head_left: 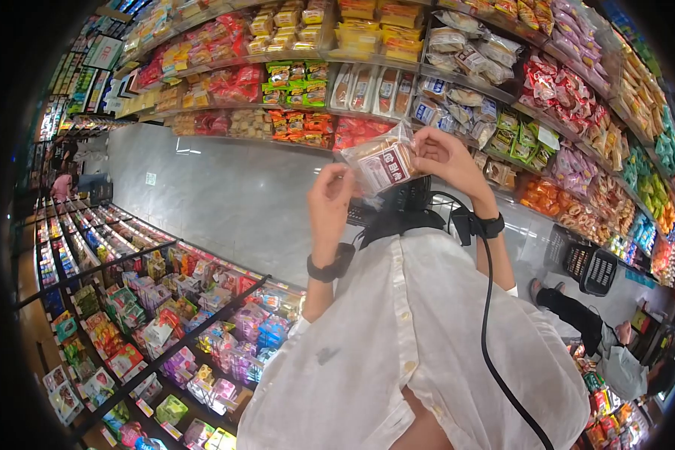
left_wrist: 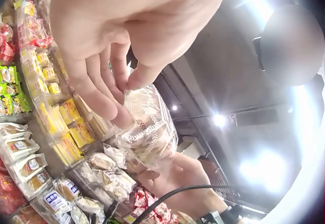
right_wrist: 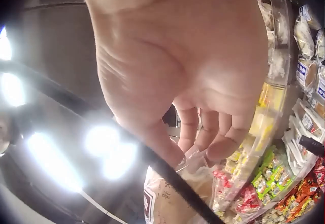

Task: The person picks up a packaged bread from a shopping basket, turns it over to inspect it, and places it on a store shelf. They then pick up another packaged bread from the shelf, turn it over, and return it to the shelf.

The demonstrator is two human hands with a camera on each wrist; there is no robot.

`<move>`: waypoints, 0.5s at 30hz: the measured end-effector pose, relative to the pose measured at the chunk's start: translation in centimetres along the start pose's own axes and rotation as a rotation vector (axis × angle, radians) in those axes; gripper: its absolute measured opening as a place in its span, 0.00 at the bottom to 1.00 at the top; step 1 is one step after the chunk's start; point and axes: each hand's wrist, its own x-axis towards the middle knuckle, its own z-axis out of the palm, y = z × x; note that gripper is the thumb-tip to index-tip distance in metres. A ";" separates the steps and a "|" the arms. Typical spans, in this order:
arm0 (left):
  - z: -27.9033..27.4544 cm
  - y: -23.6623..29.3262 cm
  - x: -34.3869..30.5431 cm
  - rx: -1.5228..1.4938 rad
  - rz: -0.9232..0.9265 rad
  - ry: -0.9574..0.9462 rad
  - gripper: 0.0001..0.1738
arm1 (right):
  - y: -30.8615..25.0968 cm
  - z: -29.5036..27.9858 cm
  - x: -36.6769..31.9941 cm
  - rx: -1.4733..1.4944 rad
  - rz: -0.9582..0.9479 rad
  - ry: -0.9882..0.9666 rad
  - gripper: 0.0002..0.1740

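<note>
A clear plastic package with a dark red and white label (head_left: pixel 385 165) is held up between both hands, in front of the shelves. The left hand (head_left: pixel 330 196) pinches its left edge between thumb and fingers. At its upper right corner, the right hand (head_left: pixel 448 161) pinches the wrapper. White printing shows on the package (left_wrist: pixel 148 120) in the left wrist view, beneath the left hand (left_wrist: pixel 127 36). In the right wrist view, the thumb and fingertips of the right hand (right_wrist: pixel 188 61) meet on the crinkled end of the package (right_wrist: pixel 177 198).
Shelves of packaged snacks (head_left: pixel 300 82) curve across the top and right. Racks of colourful packets (head_left: pixel 172 322) fill the lower left. Black baskets (head_left: pixel 598 271) stand on the floor (head_left: pixel 202 199) at right, near another person (head_left: pixel 577 319). A black cable (head_left: pixel 489 322) hangs over the shirt.
</note>
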 end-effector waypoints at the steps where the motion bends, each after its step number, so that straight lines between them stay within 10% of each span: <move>1: -0.1 -0.1 0.0 -0.002 -0.009 -0.013 0.06 | -0.5 0.3 -0.4 0.014 -0.009 0.009 0.15; 15: 0.5 1.7 0.3 -0.038 0.014 -0.048 0.08 | -4.5 0.8 -3.5 -0.130 -0.029 0.069 0.16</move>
